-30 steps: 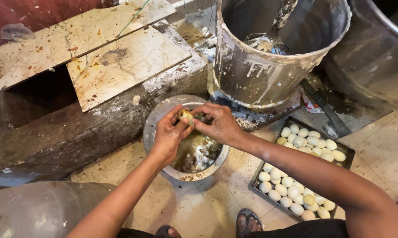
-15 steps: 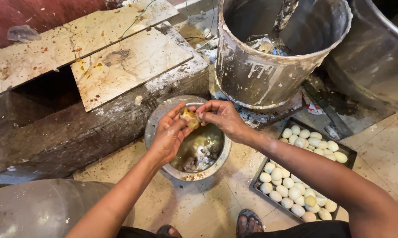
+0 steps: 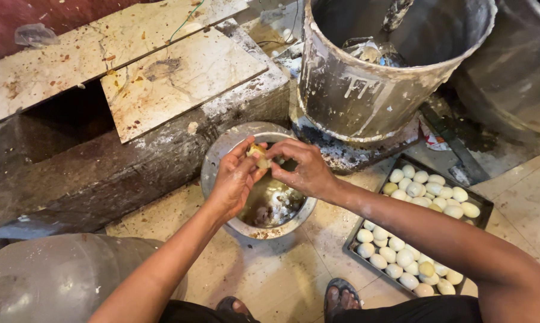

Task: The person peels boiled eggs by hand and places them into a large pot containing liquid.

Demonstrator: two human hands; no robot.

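- Small yellowish boiled egg (image 3: 258,155): pinched between left hand (image 3: 234,179) and right hand (image 3: 303,170), both grips closed on it.
- Round metal bowl (image 3: 222,149): placed beneath.
- Dark tray of peeled eggs (image 3: 479,206): set nearby.

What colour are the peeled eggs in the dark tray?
Mostly white peeled eggs, a few yellowish; head view.

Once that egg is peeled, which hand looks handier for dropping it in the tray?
Probably the right hand. Both hands hold the egg over the metal bowl, but the tray of peeled eggs lies on the person's right, so that arm need not cross over. The left hand is farther from it.
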